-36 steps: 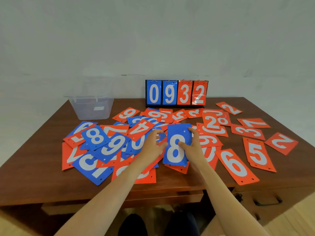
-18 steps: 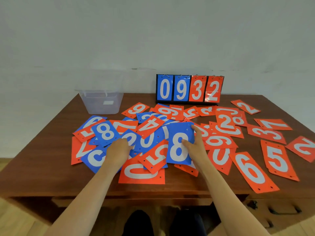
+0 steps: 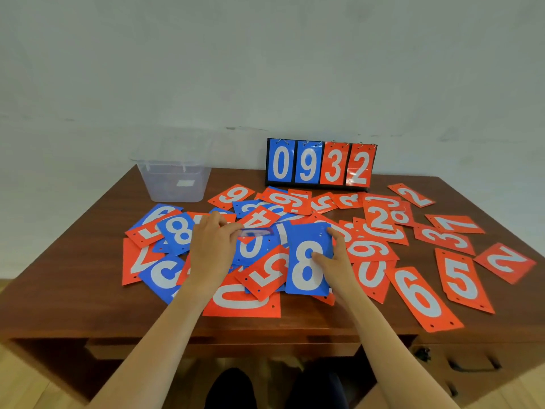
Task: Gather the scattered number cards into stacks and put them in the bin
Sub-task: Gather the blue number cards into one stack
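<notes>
The step in hand looks to be starting a stack, blue on blue. The right hand [image 3: 336, 262] grips the blue 8 card [image 3: 303, 278] by its right edge, thumb laid on the face, the card resting on the heap near the front of the surface [image 3: 73, 290]; the left hand [image 3: 211, 246] pinches a second blue card [image 3: 256, 232], raised off the pile and seen nearly edge-on, blurred, its number unreadable. The other number cards [image 3: 370, 249] lie loose and overlapping, the orange ones spread well out to the right. The bin [image 3: 177, 187] stands at the back left corner; what it holds cannot be told through its frosted wall.

To do this well, the lifted card should probably be laid square on the 8, punched holes to the same end, so the right thumb can clamp both; such slick flat cards will likely slide, so the edges want tapping flush on the surface before more are added. One risk is snagging the orange 4 card [image 3: 259, 216] just beside the left fingers and scattering the heap further. The scoreboard stand [image 3: 321, 163] behind is likely best left alone.
</notes>
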### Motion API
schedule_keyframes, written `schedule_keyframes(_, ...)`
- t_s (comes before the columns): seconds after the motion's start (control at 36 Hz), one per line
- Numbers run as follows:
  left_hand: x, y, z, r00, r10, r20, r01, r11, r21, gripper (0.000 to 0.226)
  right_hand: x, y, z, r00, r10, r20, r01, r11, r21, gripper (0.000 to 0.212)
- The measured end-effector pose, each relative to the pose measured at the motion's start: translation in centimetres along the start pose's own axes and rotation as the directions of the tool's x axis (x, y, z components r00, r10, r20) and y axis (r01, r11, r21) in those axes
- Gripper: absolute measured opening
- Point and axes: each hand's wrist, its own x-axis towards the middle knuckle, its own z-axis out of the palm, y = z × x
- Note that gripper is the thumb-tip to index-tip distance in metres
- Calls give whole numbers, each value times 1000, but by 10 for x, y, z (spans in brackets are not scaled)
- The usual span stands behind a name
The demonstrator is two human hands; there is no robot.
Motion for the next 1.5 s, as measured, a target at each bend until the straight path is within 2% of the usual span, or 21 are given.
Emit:
schedule_keyframes(0.08,-3,15,-3,996,-38,77,56,968,-246,30,-3,-1,-3,1000,-23,-12,23,1000,-11,62)
schedule_keyframes(0.17,-7,27,-2,991,-64,115,111,874,-472,28,-6,-3,-5,999,-33,-9,33,999,-16,61)
schedule_keyframes(0.22,-11,36,-4,976,-100,191,196,781,-593,26,-8,-4,-6,999,-40,-1,40,999,-14,60)
schedule_keyframes(0.28,-14,43,-5,948,-136,287,305,645,-701,30,-11,-4,-7,999,-50,6,50,999,-14,59)
schedule_keyframes(0.33,-17,47,-6,910,-165,381,408,520,-750,31,-13,-4,-6,998,-63,27,63,998,-6,56)
schedule_keyframes(0.36,-17,48,-5,894,-165,417,441,495,-749,28,-14,-3,-5,997,-66,42,66,998,4,54)
schedule_keyframes(0.44,-21,47,-5,878,-99,467,444,531,-722,10,-17,-5,2,995,-55,78,50,997,57,46)
schedule_keyframes(0.56,-29,41,0,885,-29,464,371,644,-669,18,-21,-13,15,995,-20,97,7,992,128,29)
schedule_keyframes(0.69,-29,23,3,899,-54,434,348,690,-635,18,-20,-7,39,989,-78,127,71,995,64,51)
schedule_keyframes(0.78,-25,5,2,913,-123,389,345,744,-573,24,-16,-7,53,989,-71,131,62,996,67,54)
schedule_keyframes(0.89,-19,-37,5,909,-268,320,375,861,-344,38,-8,-7,71,991,-8,134,-3,996,85,56)
schedule_keyframes(0.97,-13,-69,7,860,-355,366,428,893,-139,55,-4,-7,83,988,16,152,-29,996,86,56)
schedule_keyframes(1.14,3,-104,16,809,-342,477,336,936,101,74,3,-8,100,986,31,166,-43,997,69,55)
schedule_keyframes(1.22,9,-109,21,812,-299,502,218,952,214,68,5,-9,103,984,50,170,-60,997,56,55)
schedule_keyframes(1.31,10,-111,24,805,-289,518,172,950,263,54,7,-8,102,982,62,176,-72,996,50,54)
schedule_keyframes(1.39,8,-111,25,827,-242,508,40,926,376,42,7,-9,99,983,71,172,-79,996,40,53)
schedule_keyframes(1.5,9,-109,26,834,-187,519,-50,911,410,33,7,-9,95,982,82,169,-90,995,38,54)
